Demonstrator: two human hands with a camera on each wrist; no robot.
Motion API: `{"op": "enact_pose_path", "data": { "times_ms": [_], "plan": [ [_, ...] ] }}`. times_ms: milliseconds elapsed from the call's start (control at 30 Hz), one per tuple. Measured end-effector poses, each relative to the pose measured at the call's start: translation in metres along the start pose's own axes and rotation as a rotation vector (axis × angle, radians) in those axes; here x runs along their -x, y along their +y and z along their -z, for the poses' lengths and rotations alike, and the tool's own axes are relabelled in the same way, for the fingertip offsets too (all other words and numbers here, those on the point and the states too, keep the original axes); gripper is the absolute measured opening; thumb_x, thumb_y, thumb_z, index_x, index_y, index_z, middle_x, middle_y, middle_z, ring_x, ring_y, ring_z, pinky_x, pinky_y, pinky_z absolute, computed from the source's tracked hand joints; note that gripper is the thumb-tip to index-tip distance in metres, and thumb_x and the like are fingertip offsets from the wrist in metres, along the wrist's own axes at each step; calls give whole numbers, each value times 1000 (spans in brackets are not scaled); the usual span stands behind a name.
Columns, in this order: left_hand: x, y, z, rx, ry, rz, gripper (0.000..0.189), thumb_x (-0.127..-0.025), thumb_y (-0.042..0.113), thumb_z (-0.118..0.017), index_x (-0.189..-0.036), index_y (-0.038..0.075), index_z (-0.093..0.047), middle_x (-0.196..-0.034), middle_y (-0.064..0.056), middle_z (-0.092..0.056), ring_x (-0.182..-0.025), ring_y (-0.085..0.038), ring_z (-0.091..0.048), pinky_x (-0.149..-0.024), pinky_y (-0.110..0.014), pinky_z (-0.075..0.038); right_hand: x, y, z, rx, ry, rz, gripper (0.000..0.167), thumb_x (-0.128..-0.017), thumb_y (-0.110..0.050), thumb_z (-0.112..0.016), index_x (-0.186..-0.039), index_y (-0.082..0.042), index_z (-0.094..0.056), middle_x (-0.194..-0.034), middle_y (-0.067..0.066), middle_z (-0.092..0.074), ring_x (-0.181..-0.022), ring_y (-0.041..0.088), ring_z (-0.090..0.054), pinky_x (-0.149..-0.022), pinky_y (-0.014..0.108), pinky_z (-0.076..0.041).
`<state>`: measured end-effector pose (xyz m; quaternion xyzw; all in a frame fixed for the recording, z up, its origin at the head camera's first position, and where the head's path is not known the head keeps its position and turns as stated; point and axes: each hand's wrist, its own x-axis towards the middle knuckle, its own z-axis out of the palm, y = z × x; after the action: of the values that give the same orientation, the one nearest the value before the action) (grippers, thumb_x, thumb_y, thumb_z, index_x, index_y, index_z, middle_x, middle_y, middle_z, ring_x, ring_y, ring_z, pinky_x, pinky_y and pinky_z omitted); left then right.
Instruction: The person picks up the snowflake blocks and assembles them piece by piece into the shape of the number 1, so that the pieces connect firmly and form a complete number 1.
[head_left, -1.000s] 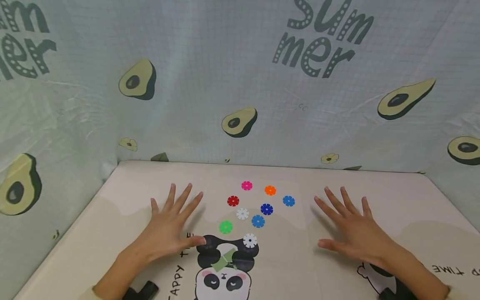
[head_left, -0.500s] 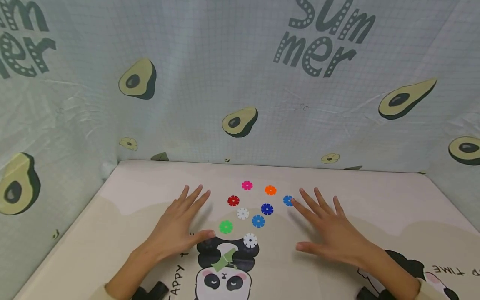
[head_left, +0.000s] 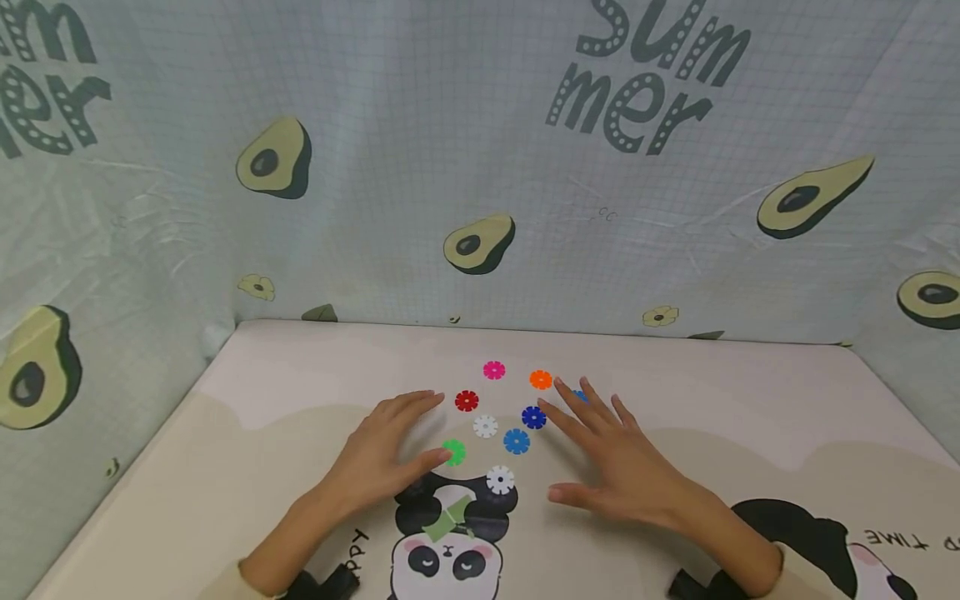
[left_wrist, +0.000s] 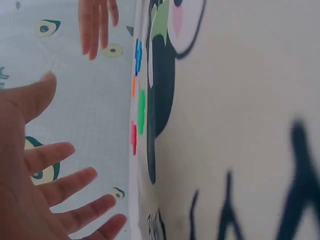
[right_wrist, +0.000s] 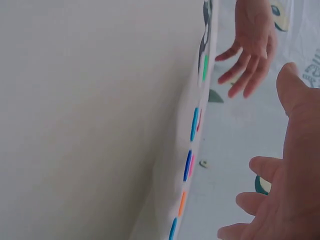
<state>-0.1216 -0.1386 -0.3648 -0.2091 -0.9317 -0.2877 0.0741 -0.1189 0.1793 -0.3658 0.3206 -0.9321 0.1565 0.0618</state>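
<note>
Several small notched plastic discs lie flat on the table in a loose cluster between my hands: pink (head_left: 493,370), orange (head_left: 541,379), red (head_left: 467,401), dark blue (head_left: 533,417), light blue (head_left: 516,441), green (head_left: 456,452), and two white, one a white disc (head_left: 500,480) on the printed panda. My left hand (head_left: 378,454) hovers at the cluster's left, its thumb overlapping the green disc in the head view. From the right, my right hand (head_left: 618,462) hovers with spread fingers, index tip near the dark blue disc; its fingers mostly cover another light blue disc (head_left: 580,396). Both hands are empty.
The discs lie on a pale table cover (head_left: 300,367) printed with a panda (head_left: 447,567) and lettering. Behind the table and along its sides hangs a grey-green curtain (head_left: 375,167) with avocado prints. Dark straps (head_left: 322,583) show at the wrists.
Both hands have moved inward toward the discs, the right one farther leftward. The left fingers have drawn closer together. The discs have stayed in place.
</note>
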Motion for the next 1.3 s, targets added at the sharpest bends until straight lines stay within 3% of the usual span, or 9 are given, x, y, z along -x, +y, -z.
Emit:
{"op": "enact_pose_path", "data": {
  "times_ms": [233, 433, 567, 700, 833, 1000, 1300],
  "plan": [
    [-3, 5, -7, 188, 24, 67, 45, -85, 28, -72, -127, 16, -61, -122, -1, -60, -104, -21, -56, -82, -41, -50, -7, -16, -5, -169, -26, -2, 83, -81, -61, -64, -150, -30, -30, -157, 0, -22, -141, 27, -23, -102, 59, -33],
    [-4, 8, -15, 239, -3, 82, 42, -82, 15, -76, -122, 12, -63, -113, -1, -64, -91, -17, -55, -73, -31, -48, -11, -24, -17, -257, -7, -37, 74, -84, -62, -59, -146, -26, -40, -150, -4, -33, -135, 19, -34, -97, 49, -44],
    [-4, 7, -20, 275, -28, 88, 42, -80, 9, -77, -120, 10, -64, -109, -2, -62, -85, -17, -53, -69, -27, -48, -15, -26, -26, -376, 19, -45, 60, -86, -49, -66, -136, -20, -51, -129, -6, -49, -110, 14, -50, -87, 34, -50],
    [-5, 4, -23, 315, -41, 86, 39, -79, 6, -77, -116, 10, -66, -104, -2, -60, -81, -17, -52, -66, -25, -47, -20, -27, -33, -464, 22, -24, 47, -86, -30, -73, -128, -15, -58, -107, -4, -54, -86, 12, -51, -72, 23, -48],
    [-6, 1, -25, 347, -50, 89, 36, -79, 3, -76, -113, 10, -67, -101, -2, -59, -78, -16, -51, -65, -24, -45, -24, -32, -38, -460, 14, -45, 41, -84, -25, -75, -122, -14, -62, -97, -6, -53, -76, 9, -48, -65, 21, -44],
    [-6, -2, -30, 339, -51, 104, 33, -78, 2, -76, -109, 11, -69, -94, 1, -56, -76, -14, -49, -64, -24, -43, -26, -40, -42, -391, 21, -88, 33, -83, -27, -76, -114, -18, -67, -92, -11, -52, -75, 7, -46, -63, 22, -42],
    [-5, -1, -35, 245, -31, 124, 30, -75, 5, -80, -103, 11, -70, -89, 5, -53, -78, -11, -48, -69, -25, -45, -24, -44, -45, -359, 23, -98, 22, -84, -26, -75, -105, -21, -70, -93, -14, -52, -84, 4, -51, -73, 24, -48]
  ]
}}
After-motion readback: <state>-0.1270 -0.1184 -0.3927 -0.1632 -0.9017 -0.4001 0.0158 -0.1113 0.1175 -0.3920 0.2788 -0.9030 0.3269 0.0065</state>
